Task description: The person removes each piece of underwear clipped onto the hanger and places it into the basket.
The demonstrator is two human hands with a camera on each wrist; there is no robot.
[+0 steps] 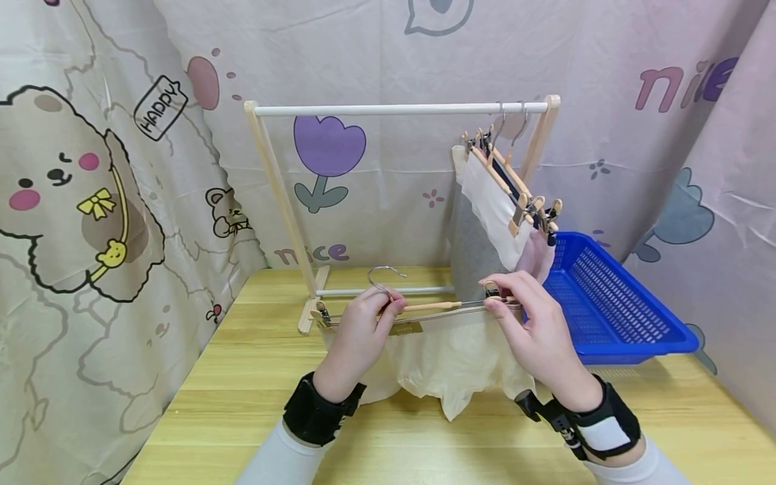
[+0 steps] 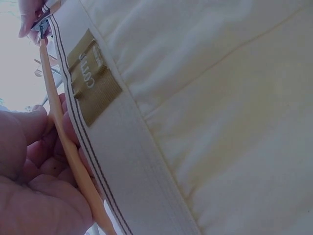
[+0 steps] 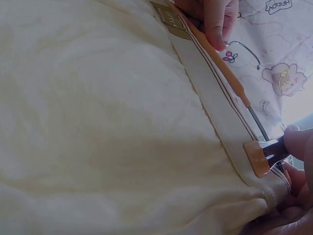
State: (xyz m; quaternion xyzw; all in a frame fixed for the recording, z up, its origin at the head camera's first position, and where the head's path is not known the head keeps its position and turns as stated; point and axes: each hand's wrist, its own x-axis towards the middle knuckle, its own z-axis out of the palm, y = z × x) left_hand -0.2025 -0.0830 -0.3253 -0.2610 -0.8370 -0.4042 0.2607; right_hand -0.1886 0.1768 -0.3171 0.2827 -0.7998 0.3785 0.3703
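A cream garment with a striped elastic waistband hangs just above the table from a wooden clip hanger. Its gold label shows at the middle of the waistband. My left hand grips the hanger's bar beside the metal hook. With thumb and fingers, my right hand pinches the right clip, whose wooden pad lies over the waistband. At the other end, the left clip sits at the waistband's corner.
Behind the garment stands a small wooden rack with a white rail. At the rail's right end, two clip hangers carry garments, including a grey and white one. A blue basket stands to the right on the wooden table. A printed curtain surrounds the table.
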